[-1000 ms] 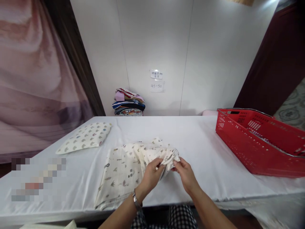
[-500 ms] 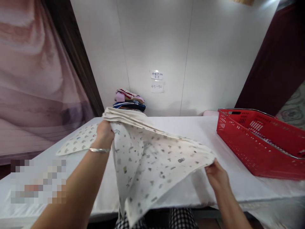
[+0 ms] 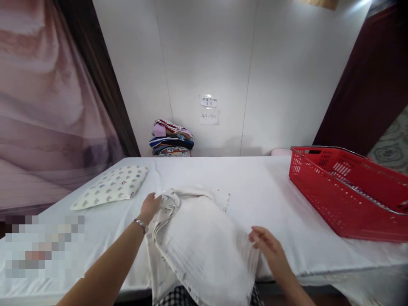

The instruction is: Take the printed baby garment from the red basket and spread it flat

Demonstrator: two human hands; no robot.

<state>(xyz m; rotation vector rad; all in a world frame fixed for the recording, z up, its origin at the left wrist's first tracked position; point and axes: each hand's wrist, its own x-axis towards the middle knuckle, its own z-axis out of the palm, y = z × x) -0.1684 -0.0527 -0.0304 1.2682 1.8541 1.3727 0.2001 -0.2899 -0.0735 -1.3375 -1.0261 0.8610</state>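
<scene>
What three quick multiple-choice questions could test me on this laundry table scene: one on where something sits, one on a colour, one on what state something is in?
1. Where is the small printed pillow?
A. in the basket
B. on the table's far left
C. on the floor

2. What colour is the basket?
A. red
B. blue
C. green

3. How is the cream cloth lying?
A. rolled up tight
B. hanging on the wall
C. spread on the table, its near end drooping over the edge

Answers: 1 B, it lies on the white cover left of the cloth. 2 A, its mesh walls are plainly red. 3 C, the left hand and right hand each touch a side of it.
</scene>
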